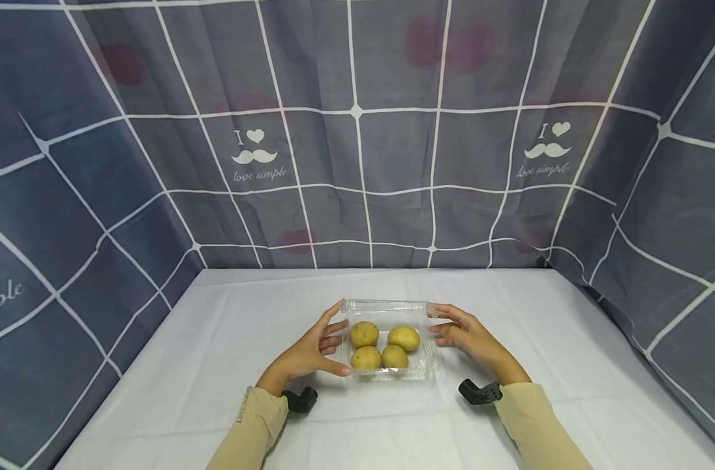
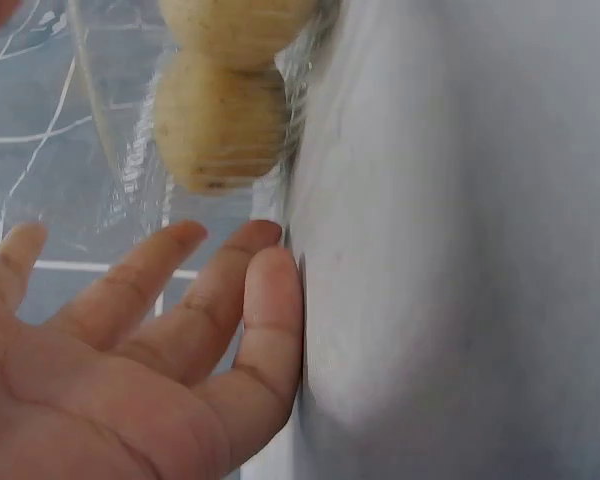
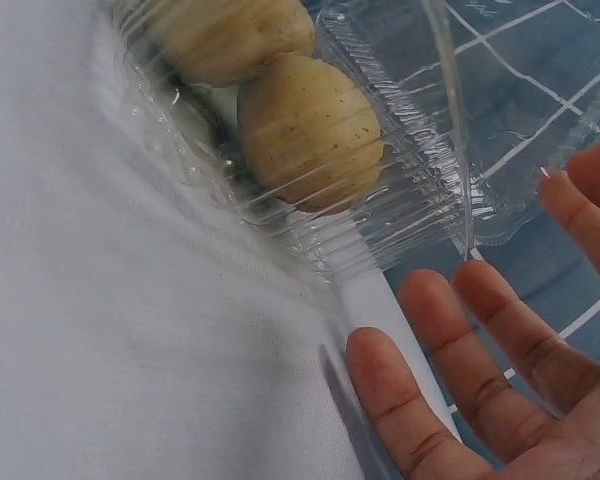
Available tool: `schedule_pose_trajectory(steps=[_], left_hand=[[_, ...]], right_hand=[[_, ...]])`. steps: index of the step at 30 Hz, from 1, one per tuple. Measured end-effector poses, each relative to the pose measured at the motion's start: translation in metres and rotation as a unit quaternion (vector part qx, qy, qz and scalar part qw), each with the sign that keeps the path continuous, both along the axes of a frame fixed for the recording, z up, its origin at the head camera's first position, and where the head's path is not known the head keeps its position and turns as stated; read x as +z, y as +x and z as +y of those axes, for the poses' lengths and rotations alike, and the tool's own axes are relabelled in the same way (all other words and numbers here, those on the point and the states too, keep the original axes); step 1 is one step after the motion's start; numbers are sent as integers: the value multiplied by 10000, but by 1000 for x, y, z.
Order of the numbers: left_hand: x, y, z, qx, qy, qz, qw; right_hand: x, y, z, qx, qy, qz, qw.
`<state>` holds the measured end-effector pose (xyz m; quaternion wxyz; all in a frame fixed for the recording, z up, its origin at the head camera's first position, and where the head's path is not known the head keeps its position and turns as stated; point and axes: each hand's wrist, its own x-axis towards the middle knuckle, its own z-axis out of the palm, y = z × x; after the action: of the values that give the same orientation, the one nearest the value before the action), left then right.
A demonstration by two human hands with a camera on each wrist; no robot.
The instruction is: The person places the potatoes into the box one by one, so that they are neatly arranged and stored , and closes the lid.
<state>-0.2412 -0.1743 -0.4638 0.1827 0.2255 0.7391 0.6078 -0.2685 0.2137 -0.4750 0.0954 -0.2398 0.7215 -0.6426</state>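
Note:
A clear plastic clamshell box (image 1: 419, 373) stands on the white table with several yellow potatoes (image 1: 404, 338) inside, its lid (image 1: 387, 305) raised at the back. On the box's left side is my left hand (image 1: 310, 349), fingers spread; the thumb is by the front corner and the forefinger by the lid's back corner. My right hand (image 1: 466, 336) is at the right side, where thumb and forefinger meet at the lid's edge. Its other fingers (image 3: 430, 310) are apart from the box. In the left wrist view, the lower fingers (image 2: 270, 300) reach just short of the potatoes' end of the box.
A white cloth (image 1: 246, 313) covers the table. Dark checked curtains (image 1: 393, 150) stand behind it and on both sides. Each wrist bears a small black camera mount (image 1: 479, 393), close above the cloth.

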Motion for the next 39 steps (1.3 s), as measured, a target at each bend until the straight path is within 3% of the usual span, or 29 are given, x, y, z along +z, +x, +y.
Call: schedule_pose_trajectory(steps=[5,11,18,22,27,39], left_hand=[[0,-1,-4,-118,-15,-19,9999],[0,1,-7,-256,-2,25,9997],[6,2,0,151,-244,-334,9990],[8,2,2,183,-162,-429,9988],[8,3,3,183,-162,-336,9991],[1,3,2,218,-294,-214,9991]], right_hand=[[6,0,-1,40,-181,-307,9994],[12,2,-1,230,-116,-358,9990],[15,5,-2,462,302,-391,9977],[15,5,0,559,571,-358,9962],[14,4,3,716,738,-372,9940],[5,1,6,1303,523,-537,9886]])
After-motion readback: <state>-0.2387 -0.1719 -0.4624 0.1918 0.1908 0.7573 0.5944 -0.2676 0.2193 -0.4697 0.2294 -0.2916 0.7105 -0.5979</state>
